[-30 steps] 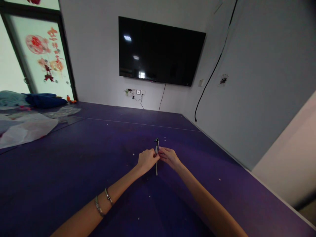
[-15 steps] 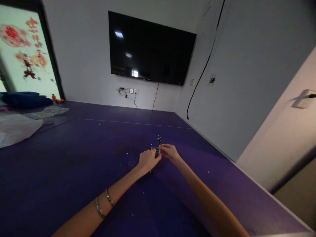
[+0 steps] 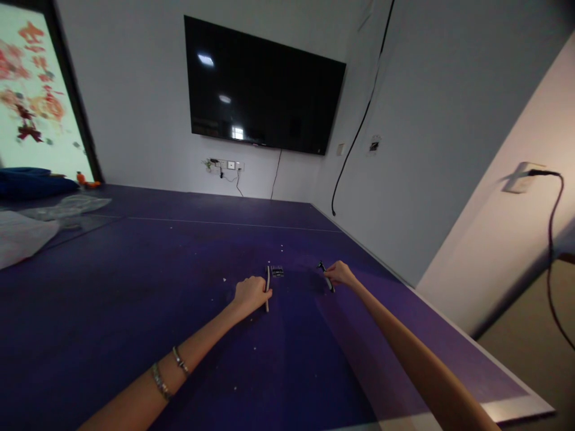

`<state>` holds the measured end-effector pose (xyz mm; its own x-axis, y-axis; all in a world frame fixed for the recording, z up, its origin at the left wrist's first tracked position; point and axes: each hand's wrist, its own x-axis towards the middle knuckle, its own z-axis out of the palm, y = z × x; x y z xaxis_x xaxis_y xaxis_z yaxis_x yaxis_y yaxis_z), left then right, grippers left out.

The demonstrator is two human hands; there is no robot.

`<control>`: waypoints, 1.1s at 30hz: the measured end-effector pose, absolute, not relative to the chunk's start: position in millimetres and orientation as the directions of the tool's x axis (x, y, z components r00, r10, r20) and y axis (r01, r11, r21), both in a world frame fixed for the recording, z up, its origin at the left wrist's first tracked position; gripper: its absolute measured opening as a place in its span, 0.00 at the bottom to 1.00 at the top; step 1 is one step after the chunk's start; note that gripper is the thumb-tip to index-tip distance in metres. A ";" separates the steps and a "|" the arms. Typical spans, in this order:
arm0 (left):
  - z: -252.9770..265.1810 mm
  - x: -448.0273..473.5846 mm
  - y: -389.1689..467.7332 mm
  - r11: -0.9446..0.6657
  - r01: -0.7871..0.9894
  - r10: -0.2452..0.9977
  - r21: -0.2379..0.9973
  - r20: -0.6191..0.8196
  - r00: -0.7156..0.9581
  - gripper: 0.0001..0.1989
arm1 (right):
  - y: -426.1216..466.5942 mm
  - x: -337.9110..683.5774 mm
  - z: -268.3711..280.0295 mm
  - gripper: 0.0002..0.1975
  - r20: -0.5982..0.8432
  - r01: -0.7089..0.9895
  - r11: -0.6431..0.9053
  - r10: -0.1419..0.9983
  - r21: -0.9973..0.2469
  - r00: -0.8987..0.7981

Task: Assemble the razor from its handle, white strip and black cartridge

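In my right hand [image 3: 342, 273] is a razor [image 3: 330, 284], its dark head pointing up and away to the left and its grey handle slanting down toward the purple surface. My left hand [image 3: 250, 293] is closed on a thin, pale, stick-like piece [image 3: 268, 299], held nearly upright; its exact kind does not show. Between the two hands, just right of the pale piece, a small dark item with a shiny top [image 3: 277, 272] lies on the purple tabletop [image 3: 287, 359]. It is too small to make out.
White specks dot the surface. Clear plastic [image 3: 67, 207], a white bag [image 3: 24, 236] and dark blue cloth [image 3: 36, 182] lie at the far left. A black cable [image 3: 354, 143] hangs down the right wall. The television [image 3: 265, 87] is mounted at the back.
My hands, close together before, have parted: the right moved right with the razor, now tilted, and the left moved left with the pale piece. The small dark item now shows between them.
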<state>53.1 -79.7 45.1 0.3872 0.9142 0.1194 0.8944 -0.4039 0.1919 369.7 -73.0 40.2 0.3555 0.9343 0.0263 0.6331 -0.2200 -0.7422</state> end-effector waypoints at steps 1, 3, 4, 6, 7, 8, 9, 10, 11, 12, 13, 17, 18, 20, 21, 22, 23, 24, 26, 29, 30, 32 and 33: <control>44.2 53.0 -79.1 -0.398 0.898 0.917 0.187 0.124 0.380 0.16 | -72.7 370.1 39.4 0.09 0.020 0.653 -0.221 0.940 -0.724 0.340; 43.1 53.1 -78.1 -0.389 0.904 0.920 0.176 0.121 0.372 0.16 | -71.3 370.2 37.7 0.09 0.008 0.686 -0.224 0.948 -0.692 0.317; 42.9 53.3 -77.8 -0.384 0.907 0.922 0.173 0.112 0.369 0.17 | -70.3 370.2 36.8 0.09 0.003 0.700 -0.226 0.951 -0.678 0.311; 43.0 54.0 -77.7 -0.374 0.911 0.927 0.172 0.089 0.364 0.17 | -67.9 370.7 34.6 0.09 -0.003 0.723 -0.234 0.952 -0.650 0.306; 43.1 54.5 -77.8 -0.368 0.914 0.930 0.173 0.080 0.360 0.17 | -66.6 371.1 33.4 0.10 -0.005 0.734 -0.240 0.952 -0.635 0.307; 43.2 55.2 -77.9 -0.365 0.915 0.931 0.173 0.074 0.357 0.17 | -65.3 371.7 32.2 0.10 -0.008 0.745 -0.248 0.951 -0.619 0.310; 43.0 56.0 -77.9 -0.362 0.916 0.932 0.173 0.069 0.355 0.17 | -64.1 372.3 31.1 0.10 -0.011 0.756 -0.256 0.950 -0.603 0.313; 42.6 57.0 -78.0 -0.359 0.917 0.933 0.172 0.065 0.353 0.17 | -62.9 372.9 30.1 0.11 -0.015 0.766 -0.266 0.948 -0.585 0.317; 42.0 58.1 -77.9 -0.358 0.918 0.934 0.169 0.061 0.353 0.18 | -61.9 373.4 29.2 0.10 -0.018 0.777 -0.275 0.947 -0.566 0.321; 41.2 59.3 -77.8 -0.358 0.919 0.934 0.166 0.057 0.354 0.18 | -61.1 373.8 28.6 0.10 -0.021 0.789 -0.283 0.946 -0.545 0.325; 40.2 60.5 -77.7 -0.359 0.919 0.933 0.162 0.054 0.355 0.18 | -60.5 374.1 28.2 0.09 -0.022 0.801 -0.289 0.945 -0.524 0.326; 35.8 64.7 -77.4 -0.367 0.918 0.930 0.149 0.058 0.362 0.18 | -61.4 372.7 28.0 0.06 -0.019 0.847 -0.294 0.947 -0.443 0.320; 34.8 65.3 -77.5 -0.370 0.918 0.929 0.146 0.059 0.365 0.18 | -62.2 371.7 28.4 0.06 -0.015 0.856 -0.292 0.949 -0.427 0.316; 32.7 66.0 -77.6 -0.376 0.915 0.927 0.144 0.061 0.371 0.17 | -64.2 369.3 30.4 0.05 0.000 0.871 -0.283 0.951 -0.401 0.309; 31.7 66.1 -77.6 -0.378 0.914 0.926 0.144 0.063 0.373 0.17 | -65.3 367.8 32.1 0.04 0.012 0.877 -0.277 0.952 -0.392 0.306; 30.6 66.0 -77.5 -0.379 0.914 0.925 0.146 0.065 0.374 0.16 | -66.3 366.1 34.4 0.04 0.029 0.881 -0.269 0.953 -0.388 0.303; 29.5 65.8 -77.3 -0.381 0.913 0.925 0.148 0.067 0.375 0.16 | -67.3 364.1 37.1 0.04 0.049 0.884 -0.259 0.952 -0.389 0.301; 28.5 65.5 -77.1 -0.380 0.913 0.925 0.150 0.068 0.374 0.16 | -68.2 361.6 40.2 0.04 0.072 0.884 -0.248 0.952 -0.395 0.299; 27.1 64.5 -76.7 -0.382 0.912 0.924 0.152 0.072 0.375 0.15 | -69.9 354.4 46.4 0.04 0.117 0.878 -0.217 0.949 -0.426 0.292; 28.0 62.8 -76.7 -0.385 0.911 0.923 0.152 0.083 0.376 0.15 | -71.6 336.0 52.1 0.07 0.144 0.840 -0.149 0.955 -0.521 0.259; 29.6 62.5 -77.1 -0.386 0.910 0.922 0.151 0.089 0.376 0.16 | -71.8 327.8 52.8 0.08 0.144 0.817 -0.123 0.959 -0.563 0.243; 34.6 62.9 -79.1 -0.396 0.907 0.917 0.145 0.112 0.382 0.16 | -71.6 309.3 52.8 0.09 0.146 0.762 -0.073 0.966 -0.643 0.215; 37.9 63.9 -80.8 -0.407 0.902 0.911 0.140 0.129 0.391 0.16 | -71.4 299.6 52.8 0.08 0.147 0.723 -0.049 0.968 -0.689 0.205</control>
<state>63.9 -80.8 37.9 0.3913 0.9112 0.1290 0.9024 -0.4074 0.1403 299.6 -71.4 52.8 0.2054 0.9676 0.1470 0.7227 -0.0487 -0.6895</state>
